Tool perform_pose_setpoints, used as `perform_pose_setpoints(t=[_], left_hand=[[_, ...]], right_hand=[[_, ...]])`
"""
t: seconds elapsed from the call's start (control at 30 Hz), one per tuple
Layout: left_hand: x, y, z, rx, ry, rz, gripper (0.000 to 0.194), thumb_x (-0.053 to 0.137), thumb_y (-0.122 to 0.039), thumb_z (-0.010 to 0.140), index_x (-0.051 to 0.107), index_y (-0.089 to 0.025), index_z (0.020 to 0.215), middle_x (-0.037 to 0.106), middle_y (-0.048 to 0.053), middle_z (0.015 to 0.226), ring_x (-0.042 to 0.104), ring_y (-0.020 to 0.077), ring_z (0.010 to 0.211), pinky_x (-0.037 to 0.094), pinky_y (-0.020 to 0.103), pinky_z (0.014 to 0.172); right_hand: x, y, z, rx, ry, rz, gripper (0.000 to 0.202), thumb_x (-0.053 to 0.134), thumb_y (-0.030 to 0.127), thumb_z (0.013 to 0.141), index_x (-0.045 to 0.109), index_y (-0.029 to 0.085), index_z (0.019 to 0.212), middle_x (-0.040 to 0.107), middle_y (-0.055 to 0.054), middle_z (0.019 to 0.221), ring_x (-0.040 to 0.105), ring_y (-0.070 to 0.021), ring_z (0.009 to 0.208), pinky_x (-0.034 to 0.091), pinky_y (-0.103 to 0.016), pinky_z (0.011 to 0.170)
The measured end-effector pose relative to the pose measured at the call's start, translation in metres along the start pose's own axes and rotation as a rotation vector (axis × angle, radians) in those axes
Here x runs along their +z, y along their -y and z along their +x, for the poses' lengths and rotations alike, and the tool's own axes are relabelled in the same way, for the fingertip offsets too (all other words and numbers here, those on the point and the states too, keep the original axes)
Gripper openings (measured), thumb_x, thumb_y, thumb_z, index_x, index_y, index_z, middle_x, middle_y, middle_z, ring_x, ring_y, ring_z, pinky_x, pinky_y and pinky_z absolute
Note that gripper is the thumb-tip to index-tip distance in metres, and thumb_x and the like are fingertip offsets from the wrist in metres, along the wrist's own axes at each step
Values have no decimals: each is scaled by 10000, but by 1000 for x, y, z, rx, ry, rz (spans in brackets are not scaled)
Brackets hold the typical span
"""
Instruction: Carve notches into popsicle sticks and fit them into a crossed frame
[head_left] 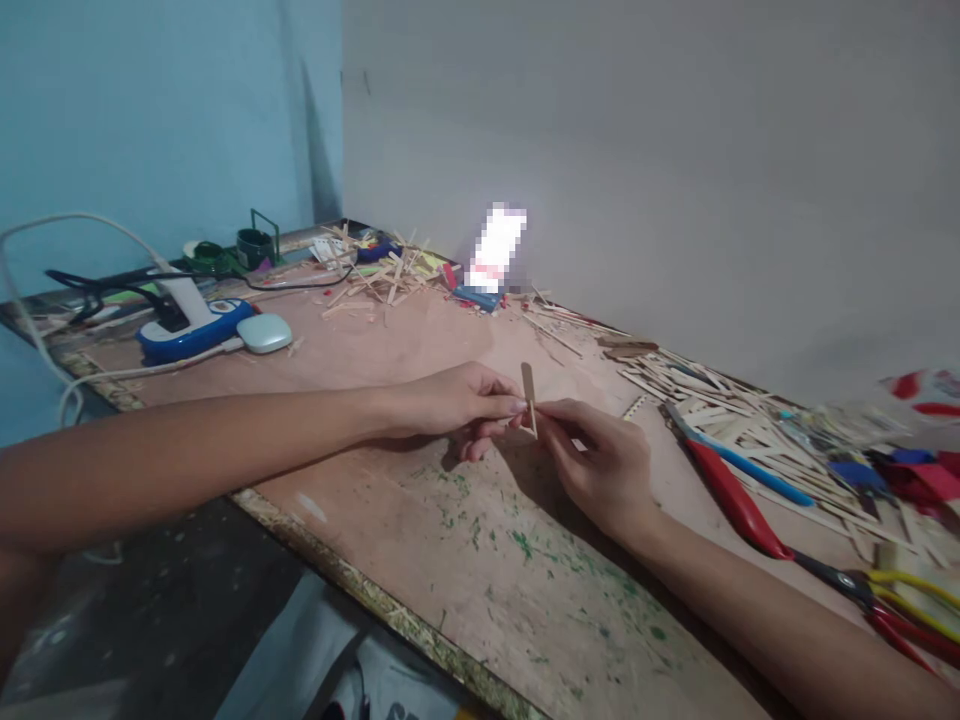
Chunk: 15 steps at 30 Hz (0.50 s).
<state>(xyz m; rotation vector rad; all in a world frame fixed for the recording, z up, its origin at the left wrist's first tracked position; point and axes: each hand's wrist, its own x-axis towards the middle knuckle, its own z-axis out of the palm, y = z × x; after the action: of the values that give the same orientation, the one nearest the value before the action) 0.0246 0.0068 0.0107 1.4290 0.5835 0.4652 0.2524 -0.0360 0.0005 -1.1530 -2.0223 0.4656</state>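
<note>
A small wooden craft stick [528, 385] with a rounded top end stands nearly upright between my hands, just above the wooden tabletop [360, 360]. My left hand [484, 405] pinches it from the left with thumb and fingertips. From the right, my right hand [596, 450] grips it too, its thumb and index finger pressed together near the lower part. A thin sliver of wood seems to sit against the stick's lower end, though the fingers partly hide it.
A lit phone [495, 250] leans on a blue stand at the back. Loose sticks [675, 385] lie along the wall at right, near red-handled pliers [735, 500] and scissors [862, 590]. A blue-and-white power strip [195, 335] with cables sits left. The table's front edge [390, 610] runs below.
</note>
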Motion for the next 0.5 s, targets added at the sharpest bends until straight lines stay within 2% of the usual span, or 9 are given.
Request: perform_pose_setpoints(t=[0.23, 0.4, 0.5], left_hand=[[-1, -1, 0, -6, 8, 24, 283, 623, -414, 1055, 647, -133, 1067, 617, -23, 808, 573, 77, 606, 520, 204, 546], [0, 1, 2, 0, -36, 4, 310, 607, -441, 1060, 645, -135, 1101, 622, -20, 812, 585, 82, 610, 530, 212, 551], [-1, 2, 2, -8, -22, -16, 348, 594, -476, 1061, 645, -137, 1120, 632, -14, 818, 599, 89, 619, 540, 222, 560]], right_hand=[[-2, -2, 4, 42, 35, 35, 313, 623, 457, 1048, 672, 149, 1020, 649, -1, 851, 593, -103, 660, 546, -252, 611], [0, 1, 6, 67, -10, 56, 316, 623, 461, 1047, 676, 150, 1058, 667, -14, 898, 618, -115, 701, 565, -267, 641], [0, 2, 7, 78, -70, 58, 316, 619, 456, 1050, 672, 148, 1094, 676, -26, 936, 636, -123, 729, 577, -277, 656]])
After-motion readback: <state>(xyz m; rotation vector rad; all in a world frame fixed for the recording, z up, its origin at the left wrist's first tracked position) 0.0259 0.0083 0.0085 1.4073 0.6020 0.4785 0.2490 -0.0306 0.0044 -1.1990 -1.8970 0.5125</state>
